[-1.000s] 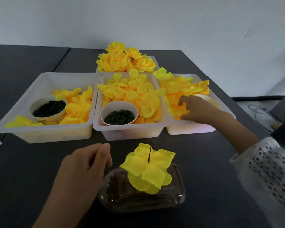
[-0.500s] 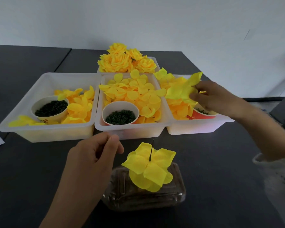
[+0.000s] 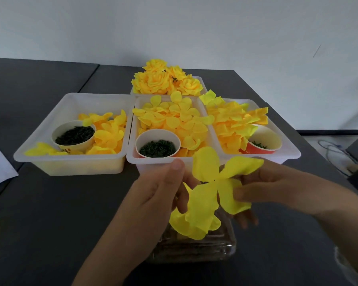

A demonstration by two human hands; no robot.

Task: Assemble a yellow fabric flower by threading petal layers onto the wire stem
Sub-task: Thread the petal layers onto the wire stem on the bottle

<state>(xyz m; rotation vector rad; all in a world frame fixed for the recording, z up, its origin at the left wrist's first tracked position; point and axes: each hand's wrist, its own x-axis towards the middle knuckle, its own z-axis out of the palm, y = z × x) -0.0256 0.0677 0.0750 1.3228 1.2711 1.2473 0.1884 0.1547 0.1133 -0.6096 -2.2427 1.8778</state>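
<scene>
Yellow fabric fills the middle of your view: the petal layer point(image 3: 215, 188) is spread between your two hands, directly above the clear plastic container point(image 3: 194, 250) on the dark surface point(image 3: 50, 223). Your right hand point(image 3: 262, 190) has its grip clamped on the layer's right lobes, thumb on top and fingers beneath. Your left hand point(image 3: 159, 195) meets the left edge with thumb raised and fingers curled behind the fabric; it seems to pinch that edge, though the contact itself is hidden.

What the next move turns on is the layer's centre hole against the wire stem. The stem cannot be seen now; the layer and the half-built flower point(image 3: 186, 226) below it cover the tip. Judge it to stand roughly upright under the layer's middle, so the layer likely needs to lie flat, square to that axis, and go straight down. Both hands sit about equally near, one on each side, which should let you keep the fabric taut while you feel for the tip.

Behind, the three white trays point(image 3: 70, 164) hold loose petals and paper cups point(image 3: 157, 143) of dark green pieces, well apart from your work.
</scene>
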